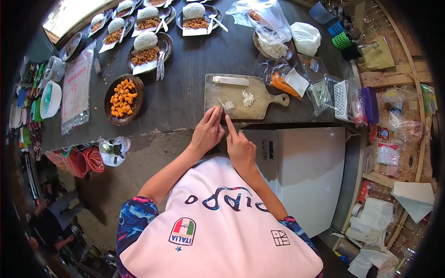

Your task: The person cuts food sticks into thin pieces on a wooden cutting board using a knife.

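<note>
A wooden cutting board (pixel 241 111) lies at the table's front edge, its handle to the right. On it are a white block (pixel 230 80), a small pile of thin white strips (pixel 249 97) and a few more strips (pixel 226 104) near the front left. My left hand (pixel 208 131) is at the board's front left corner, fingers together beside those strips; whatever it may hold is too small to name. My right hand (pixel 240 147) is just right of it, index finger stretched toward the strips, the other fingers curled. What the curled fingers hold, if anything, is hidden.
A bowl of orange cubes (pixel 123 98) stands left of the board. Plates with rice and brown food (pixel 146 51) fill the back left. Plastic bags (pixel 306 39) and a basket (pixel 342 99) are at the right. Below the table's right part is a white appliance (pixel 308 171).
</note>
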Demonstrator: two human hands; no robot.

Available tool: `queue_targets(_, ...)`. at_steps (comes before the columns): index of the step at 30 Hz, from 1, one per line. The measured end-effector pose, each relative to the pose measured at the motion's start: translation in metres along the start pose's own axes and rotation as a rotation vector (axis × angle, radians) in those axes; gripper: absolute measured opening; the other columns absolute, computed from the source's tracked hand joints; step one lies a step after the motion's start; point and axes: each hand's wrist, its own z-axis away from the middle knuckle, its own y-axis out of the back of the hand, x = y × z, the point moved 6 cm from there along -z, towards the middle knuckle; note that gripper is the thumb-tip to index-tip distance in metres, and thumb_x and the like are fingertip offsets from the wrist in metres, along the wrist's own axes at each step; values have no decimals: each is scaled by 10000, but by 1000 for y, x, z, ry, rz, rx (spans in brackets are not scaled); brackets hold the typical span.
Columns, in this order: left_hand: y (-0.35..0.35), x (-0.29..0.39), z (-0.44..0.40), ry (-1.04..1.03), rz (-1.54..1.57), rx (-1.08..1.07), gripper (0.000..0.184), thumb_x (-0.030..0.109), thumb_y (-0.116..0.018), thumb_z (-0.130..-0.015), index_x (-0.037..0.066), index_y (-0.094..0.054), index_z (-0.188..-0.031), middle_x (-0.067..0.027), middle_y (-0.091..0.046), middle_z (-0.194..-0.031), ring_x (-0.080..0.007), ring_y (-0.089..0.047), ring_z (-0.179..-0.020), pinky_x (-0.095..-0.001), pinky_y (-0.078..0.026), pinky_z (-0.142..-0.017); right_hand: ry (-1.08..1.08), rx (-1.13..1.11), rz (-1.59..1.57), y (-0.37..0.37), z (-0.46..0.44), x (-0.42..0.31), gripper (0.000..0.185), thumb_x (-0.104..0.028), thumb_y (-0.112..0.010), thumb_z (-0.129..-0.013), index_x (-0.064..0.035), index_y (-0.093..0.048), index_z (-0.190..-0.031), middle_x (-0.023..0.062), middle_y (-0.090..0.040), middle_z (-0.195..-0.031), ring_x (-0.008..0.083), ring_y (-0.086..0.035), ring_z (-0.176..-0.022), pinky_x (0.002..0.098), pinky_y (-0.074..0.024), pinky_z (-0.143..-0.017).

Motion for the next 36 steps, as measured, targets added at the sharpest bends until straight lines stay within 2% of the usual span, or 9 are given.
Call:
queue_targets(4, 1, 2, 0, 7, -11, -10, 553, 95, -628, -855, -149, -597, -1351, -215, -557, -1445, -325, -488, -1413, -374, -451, -1177, -14, -38, 25, 3, 4, -2, 686, -236, -619, -1002, -370, -400, -1638, 126, -641, -718, 348, -704, -584, 486, -607, -555)
queue_targets(9, -2, 0, 1, -3, 20, -17, 578, 57, -623, -857, -156, -561, -1390, -210, -507, -1482, -348, -486, -1404, -408, -477, -1154, 22, 40, -5, 2, -4, -2, 690, -243, -632, -998, -373, -401, -1635, 122, -644, -722, 333, -700, -562, 473, -603, -534)
queue_targets(12, -1, 0, 1, 2, -23, -21, 564, 99, -628, -859, -151, -591, -1363, -212, -539, -1463, -315, -477, -1424, -369, -446, -1184, 3, 2, 4, 3, 5, -1, 680, -245, -629, -1000, -376, -410, -1630, 121, -645, -728, 335, -696, -557, 472, -602, -535)
queue_targets(17, 0, 2, 4, 9, 3, -4, 565, 101, -631, -857, -153, -594, -1359, -217, -544, -1460, -320, -477, -1426, -371, -446, -1184, 46, 83, 40, -9, -9, 0, 703, -238, -638, -993, -379, -396, -1639, 112, -635, -711, 323, -685, -528, 458, -595, -511)
queue_targets(20, 0, 0, 0, -4, -31, -3, 561, 103, -633, -855, -157, -597, -1351, -220, -560, -1445, -324, -481, -1421, -373, -446, -1184, 20, 27, 25, 3, 0, -3, 689, -242, -635, -995, -376, -410, -1633, 111, -634, -706, 326, -690, -539, 464, -598, -525)
queue_targets(23, -1, 0, 1, -19, -66, 6, 554, 105, -634, -854, -161, -599, -1338, -220, -575, -1434, -327, -492, -1413, -374, -448, -1183, -28, -40, -5, 0, 4, -1, 661, -208, -604, -1004, -368, -433, -1622, 131, -637, -709, 377, -686, -583, 510, -603, -586)
queue_targets(26, -2, 2, 4, -22, -55, -3, 554, 108, -631, -855, -163, -598, -1337, -222, -577, -1434, -327, -495, -1411, -372, -443, -1186, 8, 25, -23, -5, -8, -1, 653, -207, -600, -1006, -361, -439, -1620, 135, -644, -711, 379, -685, -583, 514, -602, -591)
queue_targets(32, 0, 1, 0, -5, -50, 9, 566, 115, -626, -859, -165, -587, -1350, -230, -581, -1430, -330, -499, -1408, -370, -439, -1189, -56, -96, 2, 6, 5, -3, 636, -204, -595, -1010, -357, -454, -1611, 138, -646, -729, 382, -691, -607, 520, -597, -603)
queue_targets(36, -2, 1, 5, 2, -19, 1, 579, 118, -621, -861, -164, -575, -1365, -232, -580, -1429, -331, -498, -1409, -371, -437, -1191, -9, -10, -17, -1, -3, -3, 642, -201, -601, -1004, -362, -458, -1609, 135, -631, -700, 375, -693, -609, 524, -596, -593)
